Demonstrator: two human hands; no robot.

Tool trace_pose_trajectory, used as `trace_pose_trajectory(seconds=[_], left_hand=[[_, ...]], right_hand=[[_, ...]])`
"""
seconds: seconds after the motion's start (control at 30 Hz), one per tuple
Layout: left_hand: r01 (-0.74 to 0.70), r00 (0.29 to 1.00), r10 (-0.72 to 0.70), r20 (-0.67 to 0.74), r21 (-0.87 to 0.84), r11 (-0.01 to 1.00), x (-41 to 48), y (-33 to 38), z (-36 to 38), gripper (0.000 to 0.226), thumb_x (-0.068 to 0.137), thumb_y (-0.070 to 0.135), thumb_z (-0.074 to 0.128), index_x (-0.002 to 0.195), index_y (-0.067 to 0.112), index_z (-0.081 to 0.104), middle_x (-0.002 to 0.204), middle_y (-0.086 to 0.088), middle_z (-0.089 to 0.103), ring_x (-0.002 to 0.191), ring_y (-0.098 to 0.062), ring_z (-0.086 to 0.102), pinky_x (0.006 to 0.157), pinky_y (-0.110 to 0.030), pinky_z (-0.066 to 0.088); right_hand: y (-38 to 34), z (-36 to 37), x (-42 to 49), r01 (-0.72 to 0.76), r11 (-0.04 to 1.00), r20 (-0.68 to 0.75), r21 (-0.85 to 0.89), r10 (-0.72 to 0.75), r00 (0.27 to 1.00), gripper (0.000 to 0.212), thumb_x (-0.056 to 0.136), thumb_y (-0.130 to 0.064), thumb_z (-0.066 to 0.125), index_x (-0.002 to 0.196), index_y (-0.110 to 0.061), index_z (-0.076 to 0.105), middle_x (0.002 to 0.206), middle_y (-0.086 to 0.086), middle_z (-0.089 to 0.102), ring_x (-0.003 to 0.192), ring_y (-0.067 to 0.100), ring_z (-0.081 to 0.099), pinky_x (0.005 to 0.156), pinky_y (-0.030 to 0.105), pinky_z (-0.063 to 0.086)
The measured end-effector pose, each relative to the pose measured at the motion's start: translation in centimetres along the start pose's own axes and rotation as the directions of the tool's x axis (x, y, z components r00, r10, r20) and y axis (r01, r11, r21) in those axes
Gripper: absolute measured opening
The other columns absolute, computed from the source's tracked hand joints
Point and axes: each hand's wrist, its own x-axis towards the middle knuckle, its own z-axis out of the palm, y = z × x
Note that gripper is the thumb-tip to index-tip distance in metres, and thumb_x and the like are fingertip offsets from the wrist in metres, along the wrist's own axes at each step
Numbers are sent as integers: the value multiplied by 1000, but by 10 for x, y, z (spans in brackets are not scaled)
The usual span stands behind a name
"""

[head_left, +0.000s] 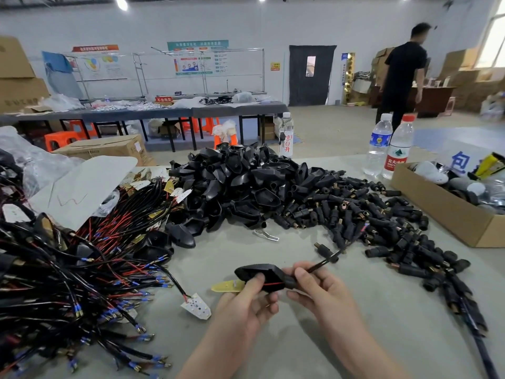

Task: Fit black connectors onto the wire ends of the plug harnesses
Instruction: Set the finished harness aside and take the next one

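My left hand (246,302) grips a black plug shell (259,273) from below, with a red wire showing inside it and a yellow plate (228,286) sticking out to the left. My right hand (317,288) pinches the shell's neck and the black cable (336,255) that runs up and right toward the connectors. A heap of small black connectors (369,220) with brass tips lies at the right. A pile of black shells (240,187) is at centre. Wire harnesses (82,269) with red and black wires fill the left.
A cardboard box (448,212) sits at the right edge, with two water bottles (390,146) behind it and a third bottle (287,135) behind the shell pile. A small metal tool (266,235) lies mid-table. A person (401,75) stands far back.
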Motion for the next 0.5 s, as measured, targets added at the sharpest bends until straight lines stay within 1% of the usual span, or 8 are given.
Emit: trace_pose_trajectory(seconds=[0.07, 0.13, 0.2, 0.3, 0.4, 0.5], left_hand=[[-10, 997, 9, -79, -16, 1000, 5, 1, -4, 20, 84, 12, 68, 98, -2, 69, 82, -17, 69, 61, -24, 62, 54, -30, 54], [-25, 989, 21, -144, -23, 999, 10, 0, -9, 16, 93, 8, 62, 103, -3, 65, 76, -14, 68, 58, -21, 62, 53, -29, 56], [-47, 987, 48, -156, 10, 999, 11, 0, -13, 17, 97, 5, 57, 108, -5, 66, 74, -11, 68, 56, -16, 61, 53, -27, 56], [-144, 974, 166, -155, 141, 979, 10, -1, -17, 16, 98, 2, 55, 108, -3, 66, 79, -12, 68, 57, -13, 60, 54, -24, 55], [-283, 927, 348, -143, 343, 896, 10, -1, -17, 14, 96, 2, 59, 107, 6, 66, 81, -9, 71, 62, -13, 63, 56, -23, 55], [-348, 888, 442, -129, 442, 827, 10, -1, -18, 15, 95, 3, 61, 107, 10, 65, 83, -9, 73, 63, -14, 64, 57, -22, 55]], right_hand=[[-4, -5, 2, 25, 1000, -66, -16, -26, 997, 12, 95, -8, 58, 104, -3, 64, 96, 12, 77, 89, 19, 75, 66, 21, 58], [-7, -9, 3, 41, 999, -126, -20, -43, 991, 11, 96, -8, 58, 103, -4, 64, 96, 12, 77, 89, 18, 75, 65, 20, 58], [-9, -11, 3, 52, 999, -169, -14, -53, 984, 11, 96, -10, 59, 104, -5, 65, 95, 11, 77, 87, 18, 75, 64, 20, 58], [-10, -12, 3, 60, 998, -197, -23, -64, 978, 13, 96, -12, 60, 105, -5, 65, 93, 12, 76, 78, 19, 75, 62, 21, 58], [-8, -12, 3, 68, 997, -197, -30, -72, 978, 14, 95, -15, 62, 105, -5, 65, 94, 15, 74, 75, 25, 75, 61, 22, 58], [-6, -12, 4, 74, 997, -199, -35, -79, 977, 15, 94, -16, 63, 104, -5, 65, 93, 19, 73, 75, 26, 75, 61, 22, 58]])
